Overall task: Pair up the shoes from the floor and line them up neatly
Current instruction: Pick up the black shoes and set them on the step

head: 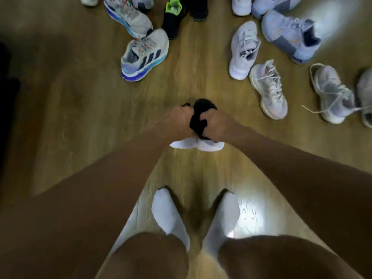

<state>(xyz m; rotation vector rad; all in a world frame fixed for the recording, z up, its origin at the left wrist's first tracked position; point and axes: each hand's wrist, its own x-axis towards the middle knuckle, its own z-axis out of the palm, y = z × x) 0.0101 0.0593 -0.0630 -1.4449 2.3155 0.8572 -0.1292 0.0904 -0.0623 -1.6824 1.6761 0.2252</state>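
Wood floor (80, 109), patchily lit. Gripped by left hand (180, 121) and right hand (218, 124): a black, apparently white-soled pair (201, 109); sneakers (243, 50) scattered beyond it.

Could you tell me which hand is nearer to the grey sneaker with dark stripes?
Left. The left hand is below and right of the grey sneaker; the right hand is farther right. Both grip the black shoes.

White socks (168, 214), seemingly ankle-high; forearms (100, 178) bare.

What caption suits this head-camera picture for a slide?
Left hand and right hand grip two black white-soled shoes side by side amid sneakers scattered on a wooden floor.
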